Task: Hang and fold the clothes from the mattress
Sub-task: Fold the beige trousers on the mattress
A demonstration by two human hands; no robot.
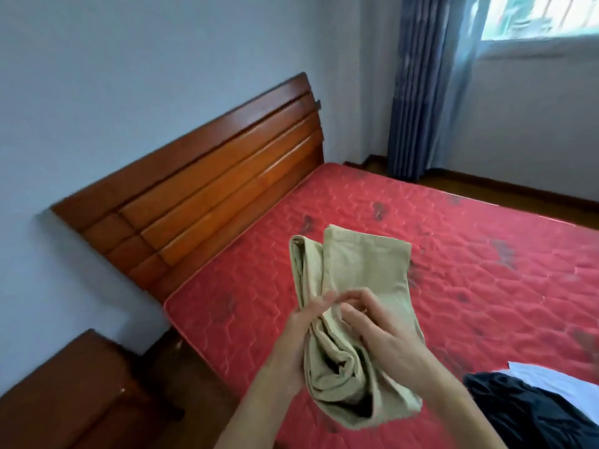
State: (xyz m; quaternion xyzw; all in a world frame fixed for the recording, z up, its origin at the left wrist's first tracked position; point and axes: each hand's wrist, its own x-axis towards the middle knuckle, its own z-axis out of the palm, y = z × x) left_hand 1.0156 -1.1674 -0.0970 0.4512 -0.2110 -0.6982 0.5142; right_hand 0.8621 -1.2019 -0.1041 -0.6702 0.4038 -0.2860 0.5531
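Observation:
A khaki garment, loosely folded into a long bundle, is held in the air above the near left corner of the red quilted mattress. My left hand grips its left edge around the middle. My right hand presses on it from the right, fingers curled over the cloth. The bundle's lower end hangs below my hands. A black garment and a white one lie on the mattress at the lower right.
A wooden headboard stands against the white wall on the left. A wooden nightstand sits at the lower left beside the bed. A blue curtain and a window are at the far right.

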